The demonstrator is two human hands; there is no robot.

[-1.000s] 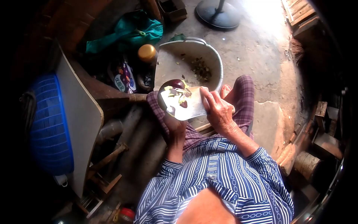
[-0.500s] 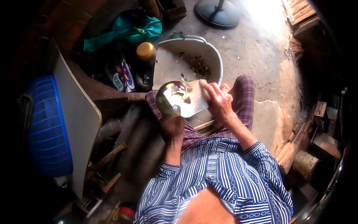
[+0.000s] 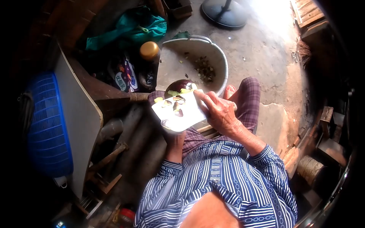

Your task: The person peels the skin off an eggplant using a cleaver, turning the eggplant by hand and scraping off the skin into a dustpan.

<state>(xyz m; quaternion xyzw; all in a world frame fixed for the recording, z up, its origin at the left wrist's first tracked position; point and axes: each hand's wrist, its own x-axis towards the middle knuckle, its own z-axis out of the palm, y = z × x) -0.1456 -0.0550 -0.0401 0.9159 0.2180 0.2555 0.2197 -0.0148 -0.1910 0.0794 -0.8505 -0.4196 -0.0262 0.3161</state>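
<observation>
A broad cleaver (image 3: 186, 116) is gripped in my right hand (image 3: 221, 112), its blade lying flat and bright over the lap. Several dark-skinned, pale-fleshed pieces (image 3: 178, 105) rest on the blade. Behind the blade's far edge shows a dark purple eggplant (image 3: 183, 85) with pale cut patches. My left hand (image 3: 173, 136) is mostly hidden beneath the blade, so its fingers cannot be made out. Just beyond is a grey bucket (image 3: 225, 64) with small cut pieces (image 3: 205, 69) inside.
A teal plastic bag (image 3: 140, 28) and a jar with a gold lid (image 3: 149, 50) are at the upper left. A blue basket (image 3: 49, 125) stands behind a board (image 3: 80, 114) on the left. A round black base (image 3: 224, 14) stands on the floor beyond the bucket.
The cleaver's blade has moved left and toward me, now covering more of the eggplant and my left hand. My right hand has moved slightly with it.
</observation>
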